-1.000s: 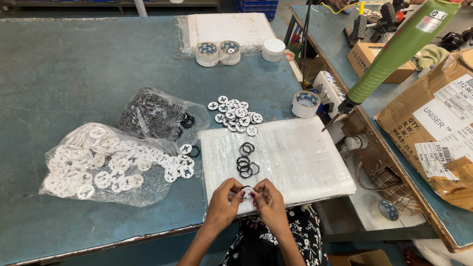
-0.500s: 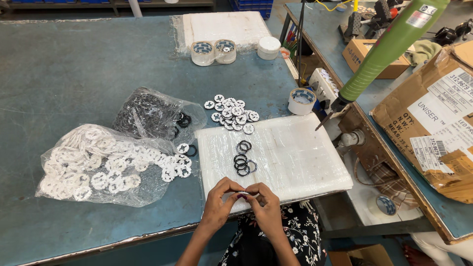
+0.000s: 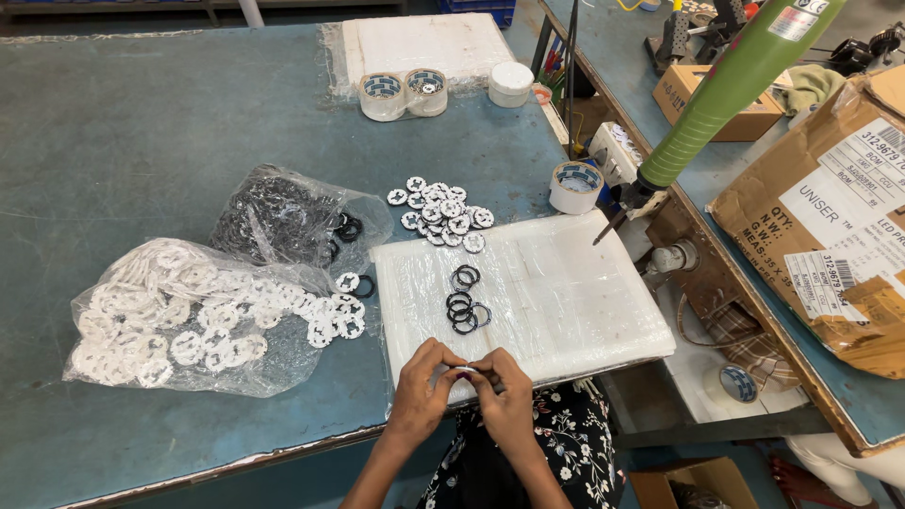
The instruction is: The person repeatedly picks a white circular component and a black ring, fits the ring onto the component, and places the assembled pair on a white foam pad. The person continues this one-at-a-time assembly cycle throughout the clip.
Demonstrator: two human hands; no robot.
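Large teal-topped metal table (image 3: 141, 123) carries everything. On it, near edge: white plastic-wrapped foam pad (image 3: 556, 292), our work surface. Left of pad: clear plastic bag of white round discs (image 3: 179, 320), and behind it a clear bag of black rings (image 3: 278, 212), both open w/ parts spilling toward the pad. Green cylindrical powered screwdriver (image 3: 721, 85) hangs over pad's right corner, tip just above it. Loose pile of white discs (image 3: 441, 212) sits at pad's far edge; small cluster of black rings (image 3: 464, 302) lies on the pad itself.

Left hand (image 3: 421, 391) and right hand (image 3: 506, 396) are pressed together at pad's near edge, fingertips pinching a small white piece (image 3: 468, 369) betw. them; too small to tell if a ring is on it.

Our judgement: keep the piece low over the pad so a slip lands soft, hold disc by rim, press evenly round, not one side only.
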